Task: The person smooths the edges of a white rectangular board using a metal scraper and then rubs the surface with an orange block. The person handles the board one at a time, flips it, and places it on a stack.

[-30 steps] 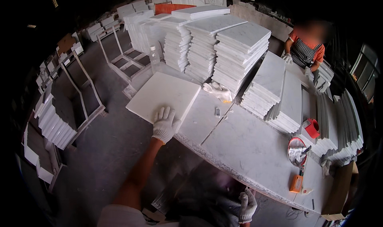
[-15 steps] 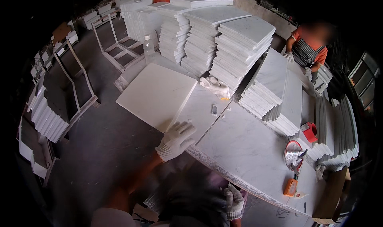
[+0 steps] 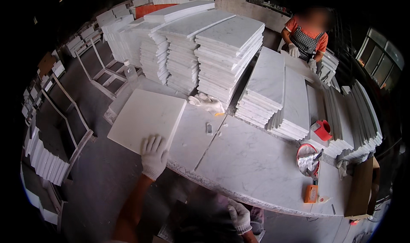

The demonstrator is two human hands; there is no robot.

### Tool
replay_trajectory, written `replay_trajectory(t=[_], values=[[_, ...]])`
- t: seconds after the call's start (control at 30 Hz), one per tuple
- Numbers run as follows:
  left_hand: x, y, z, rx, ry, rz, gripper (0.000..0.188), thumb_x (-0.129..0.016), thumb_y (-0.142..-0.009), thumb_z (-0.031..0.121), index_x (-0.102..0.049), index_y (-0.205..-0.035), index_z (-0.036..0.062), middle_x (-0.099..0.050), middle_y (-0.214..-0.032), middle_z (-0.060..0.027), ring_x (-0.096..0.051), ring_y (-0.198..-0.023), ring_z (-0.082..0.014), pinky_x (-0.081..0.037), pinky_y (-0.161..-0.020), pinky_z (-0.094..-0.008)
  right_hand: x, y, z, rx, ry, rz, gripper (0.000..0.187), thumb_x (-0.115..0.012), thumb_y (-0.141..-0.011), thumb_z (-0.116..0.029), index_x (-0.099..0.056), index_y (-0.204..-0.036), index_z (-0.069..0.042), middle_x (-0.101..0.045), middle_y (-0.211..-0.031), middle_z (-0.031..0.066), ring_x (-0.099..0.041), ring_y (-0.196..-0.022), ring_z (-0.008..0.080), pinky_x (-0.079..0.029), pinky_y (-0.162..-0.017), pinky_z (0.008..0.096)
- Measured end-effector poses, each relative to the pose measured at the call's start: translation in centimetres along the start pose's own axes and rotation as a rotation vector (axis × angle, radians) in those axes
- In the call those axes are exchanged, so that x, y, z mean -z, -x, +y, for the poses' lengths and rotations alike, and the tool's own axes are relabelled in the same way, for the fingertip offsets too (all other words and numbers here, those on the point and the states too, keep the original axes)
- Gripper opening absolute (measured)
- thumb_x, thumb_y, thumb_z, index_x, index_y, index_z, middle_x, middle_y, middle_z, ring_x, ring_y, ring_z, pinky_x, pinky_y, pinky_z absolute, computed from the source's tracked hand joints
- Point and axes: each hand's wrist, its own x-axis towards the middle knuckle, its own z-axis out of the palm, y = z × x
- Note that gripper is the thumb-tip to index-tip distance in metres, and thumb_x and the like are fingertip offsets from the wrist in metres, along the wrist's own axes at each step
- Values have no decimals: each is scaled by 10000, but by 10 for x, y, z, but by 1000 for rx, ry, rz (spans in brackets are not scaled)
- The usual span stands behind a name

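Note:
My left hand (image 3: 153, 156), in a white glove, rests with fingers spread on the near edge of a square white marble tile (image 3: 147, 118). That tile lies flat and overhangs the left end of the marble-topped table (image 3: 252, 166). My right hand (image 3: 240, 216), also gloved, hangs low below the table's front edge with its fingers curled; I cannot see anything in it.
Tall stacks of white marble tiles (image 3: 222, 50) fill the back of the table, lower stacks (image 3: 277, 97) the right. A spare pair of gloves (image 3: 207, 103), a red tape roll (image 3: 308, 159) and an orange tool (image 3: 311, 193) lie on it. Another person (image 3: 306, 33) works at the far right. Wooden racks (image 3: 64, 123) stand left.
My left hand went from the tile's near edge to its right corner and has now come back to the near edge. The view has shifted, so the tile sits lower and closer.

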Motion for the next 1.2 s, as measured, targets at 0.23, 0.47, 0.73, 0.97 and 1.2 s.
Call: replay_trajectory(t=[0.23, 0.47, 0.73, 0.97, 1.2], values=[[13, -1, -1, -58, 8, -49, 549, -675, -771, 317, -550, -1215, 21, -523, -1278, -158, -455, -1226, -354, -284, -1092, -516, -2, -3, 8, -2, 40, -23, 285, -615, -918, -84, -655, -1186, 4, -702, -989, 128, -655, -885, 154, -507, -829, 281], [36, -9, -30, -207, -36, -415, 809, -806, -624, 446, -496, -1302, 132, -443, -1377, -119, -361, -1317, -328, -276, -1106, -503, -2, -3, 10, 62, 43, 18, 264, -633, -892, -87, -667, -1145, -20, -695, -957, 153, -676, -862, 267, -519, -800, 334], [31, -17, -52, -322, -226, -461, 941, -814, -600, 501, -439, -1393, 161, -393, -1413, -129, -342, -1323, -374, -316, -1080, -497, -8, 7, 15, 21, 28, -15, 265, -615, -898, -67, -661, -1151, -2, -680, -901, 135, -656, -804, 218, -517, -771, 308], [23, -14, -59, -384, -354, -452, 806, -692, -752, 508, -409, -1432, 181, -393, -1419, -148, -348, -1324, -377, -334, -1052, -468, -11, 11, 16, -1, 5, -27, 263, -607, -910, -71, -657, -1154, 12, -685, -916, 136, -655, -808, 195, -520, -774, 303], [35, -12, -43, -399, -224, -456, 771, -699, -745, 483, -442, -1408, 183, -412, -1392, -183, -362, -1303, -387, -336, -1053, -518, -9, 9, 14, -23, -2, -46, 262, -616, -910, -77, -657, -1151, 17, -690, -931, 132, -665, -848, 193, -518, -795, 296]])
